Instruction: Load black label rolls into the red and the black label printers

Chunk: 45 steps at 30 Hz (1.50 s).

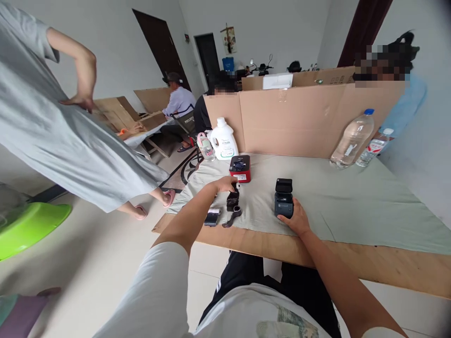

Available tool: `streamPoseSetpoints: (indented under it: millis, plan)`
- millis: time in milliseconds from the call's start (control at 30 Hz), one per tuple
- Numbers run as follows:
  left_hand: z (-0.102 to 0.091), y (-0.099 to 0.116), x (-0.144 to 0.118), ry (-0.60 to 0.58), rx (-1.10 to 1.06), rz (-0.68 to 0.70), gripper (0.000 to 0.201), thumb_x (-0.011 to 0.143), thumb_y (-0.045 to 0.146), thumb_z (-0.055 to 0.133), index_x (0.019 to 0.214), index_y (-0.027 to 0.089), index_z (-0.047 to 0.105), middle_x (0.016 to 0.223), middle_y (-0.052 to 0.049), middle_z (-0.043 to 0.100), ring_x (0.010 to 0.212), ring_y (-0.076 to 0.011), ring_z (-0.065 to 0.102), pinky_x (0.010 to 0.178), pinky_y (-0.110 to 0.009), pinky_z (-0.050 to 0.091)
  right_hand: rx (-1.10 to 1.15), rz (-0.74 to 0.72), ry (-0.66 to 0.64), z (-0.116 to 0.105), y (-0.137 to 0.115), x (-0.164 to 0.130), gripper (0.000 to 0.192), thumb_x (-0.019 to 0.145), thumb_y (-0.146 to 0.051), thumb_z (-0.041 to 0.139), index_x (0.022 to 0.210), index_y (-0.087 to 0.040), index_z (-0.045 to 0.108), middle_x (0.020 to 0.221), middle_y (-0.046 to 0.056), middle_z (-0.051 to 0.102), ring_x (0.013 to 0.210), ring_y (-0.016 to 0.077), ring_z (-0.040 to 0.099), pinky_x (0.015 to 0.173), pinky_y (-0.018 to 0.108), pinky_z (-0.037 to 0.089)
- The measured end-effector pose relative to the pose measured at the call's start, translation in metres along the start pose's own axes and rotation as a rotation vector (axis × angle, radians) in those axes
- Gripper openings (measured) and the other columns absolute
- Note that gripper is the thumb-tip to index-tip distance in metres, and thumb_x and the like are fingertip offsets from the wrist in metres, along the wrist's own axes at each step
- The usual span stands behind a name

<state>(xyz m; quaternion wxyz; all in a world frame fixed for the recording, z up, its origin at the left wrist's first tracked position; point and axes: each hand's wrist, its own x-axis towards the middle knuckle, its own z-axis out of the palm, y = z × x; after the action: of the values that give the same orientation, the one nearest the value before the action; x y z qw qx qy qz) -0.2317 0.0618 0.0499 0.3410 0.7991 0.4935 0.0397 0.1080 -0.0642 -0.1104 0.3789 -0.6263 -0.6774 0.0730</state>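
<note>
My right hand (298, 218) grips the lower right side of a small dark portable printer (283, 208), whose lid (283, 186) stands raised. My left hand (225, 184) reaches to the row of small items on the left; its fingers are bent together at a small white roll (238, 186), and what lies between them is partly hidden. Just below that hand lies a black glossy packet (232, 202), with a dark strap-like piece with a ring end (232, 217) nearer me. Beside it is a black item with a white roll (212, 218). A red and black box (240, 169) stands just behind my left hand.
A white detergent jug (224, 141) and a pink-topped bottle (206, 147) stand at the back left. A cardboard partition (285, 122) runs along the back. Two plastic bottles (352, 140) (375, 148) stand right. A person in a grey dress (70, 126) stands left; other people sit beyond.
</note>
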Motion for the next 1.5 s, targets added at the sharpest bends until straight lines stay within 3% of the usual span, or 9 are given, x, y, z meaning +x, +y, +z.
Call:
streamPoseSetpoints:
  millis: [133,300,433,533,733,1000,1200,1367,1500]
  plan:
    - [0.013,0.046,0.019,-0.126,-0.263,0.100,0.039,0.061,0.016,0.061,0.100,0.015,0.059,0.092,-0.002,0.066,0.091,-0.0192,0.061,0.078,-0.027,0.048,0.002,-0.019,0.035,0.003,0.000,0.000,0.105,0.063,-0.070,0.064,0.142,-0.012,0.026,0.139,0.023,0.043,0.126,0.0387,0.044,0.100,0.056,0.037]
    - [0.064,0.102,0.047,-0.198,-0.329,0.204,0.043,0.061,0.015,0.060,0.103,0.015,0.055,0.092,-0.002,0.064,0.084,-0.0164,0.061,0.072,-0.025,0.049,0.004,-0.027,0.052,0.004,0.000,-0.001,0.104,0.064,-0.068,0.064,0.143,-0.013,0.024,0.139,0.022,0.044,0.126,0.0385,0.044,0.099,0.057,0.039]
    - [0.101,0.127,0.078,-0.248,-0.308,0.203,0.038,0.060,0.016,0.060,0.097,0.014,0.055,0.092,-0.003,0.064,0.081,-0.0163,0.060,0.070,-0.025,0.049,0.025,-0.078,0.090,0.002,-0.003,-0.001,0.099,0.068,-0.066,0.063,0.143,-0.014,0.026,0.138,0.021,0.044,0.128,0.0374,0.042,0.100,0.056,0.039]
    - [0.114,0.135,0.099,-0.229,-0.225,0.206,0.036,0.058,0.014,0.061,0.094,0.014,0.057,0.088,-0.002,0.064,0.082,-0.0166,0.060,0.071,-0.025,0.048,0.050,-0.097,0.149,-0.003,-0.006,-0.002,0.083,0.071,-0.062,0.063,0.136,-0.015,0.041,0.139,0.020,0.043,0.126,0.0357,0.042,0.101,0.055,0.039]
    - [0.112,0.146,0.113,-0.213,-0.020,0.258,0.038,0.063,0.017,0.062,0.101,0.013,0.061,0.100,-0.004,0.065,0.092,-0.0183,0.060,0.080,-0.025,0.048,0.210,-0.099,0.204,-0.017,-0.007,-0.002,0.039,0.075,-0.055,0.062,0.090,-0.020,0.069,0.133,0.013,0.049,0.119,0.0315,0.045,0.095,0.049,0.043]
    - [0.115,0.153,0.109,-0.154,0.250,0.220,0.041,0.066,0.020,0.063,0.107,0.015,0.060,0.107,-0.006,0.065,0.096,-0.0211,0.061,0.082,-0.026,0.048,0.465,0.030,0.176,-0.026,0.000,0.001,0.042,0.078,-0.061,0.057,0.062,-0.022,0.064,0.102,0.008,0.066,0.104,0.0265,0.055,0.095,0.046,0.042]
    - [0.114,0.152,0.109,-0.116,0.321,0.179,0.040,0.069,0.020,0.064,0.108,0.018,0.058,0.109,-0.005,0.065,0.097,-0.0197,0.061,0.081,-0.025,0.047,0.581,0.039,0.128,-0.029,-0.003,-0.001,0.043,0.075,-0.065,0.059,0.067,-0.023,0.064,0.098,0.008,0.069,0.116,0.0286,0.052,0.099,0.049,0.041]
    - [0.114,0.156,0.108,-0.123,0.412,0.138,0.042,0.070,0.020,0.064,0.111,0.017,0.055,0.114,-0.008,0.064,0.099,-0.0214,0.060,0.081,-0.026,0.046,0.746,0.113,0.079,-0.027,-0.008,-0.007,0.040,0.076,-0.057,0.062,0.094,-0.021,0.062,0.083,0.005,0.068,0.084,0.0214,0.065,0.080,0.039,0.053]
    - [0.112,0.166,0.104,-0.127,0.510,0.093,0.038,0.074,0.022,0.061,0.112,0.020,0.055,0.115,-0.008,0.065,0.101,-0.0234,0.061,0.085,-0.029,0.046,0.769,0.091,0.057,-0.030,-0.010,-0.010,0.046,0.079,-0.052,0.061,0.113,-0.021,0.058,0.068,0.001,0.066,0.079,0.0197,0.065,0.079,0.038,0.053]
